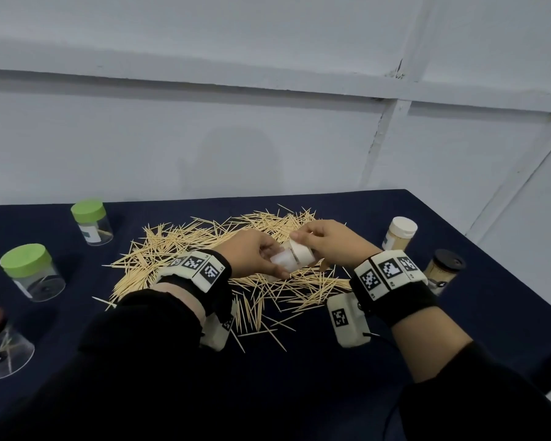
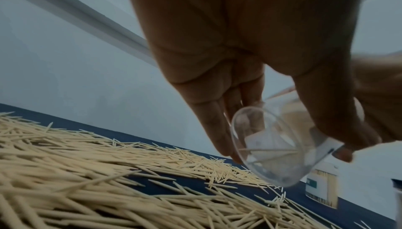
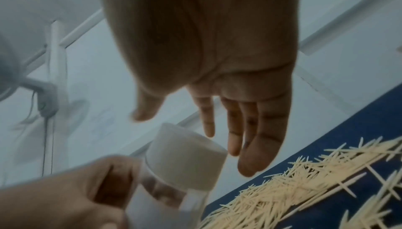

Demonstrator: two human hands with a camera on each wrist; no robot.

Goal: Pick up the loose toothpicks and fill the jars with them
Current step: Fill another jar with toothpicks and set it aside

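Loose toothpicks [image 1: 204,246] lie in a wide heap on the dark blue cloth. Above the heap my left hand [image 1: 261,256] grips the body of a clear jar [image 1: 282,261], held on its side. Its cream lid [image 1: 303,251] points to the right. In the left wrist view the jar [image 2: 272,146] holds one or two toothpicks and a white label. My right hand [image 1: 328,240] is at the lid. In the right wrist view the lid [image 3: 185,160] sits just below the straight, spread fingers [image 3: 250,146], with the thumb apart.
Two green-lidded jars [image 1: 91,222] [image 1: 32,272] and a brown-lidded jar [image 1: 0,345] stand at the left. A white-lidded jar [image 1: 400,237] full of toothpicks and a black-lidded one [image 1: 444,272] stand at the right. The table edge [image 1: 490,249] runs close behind them.
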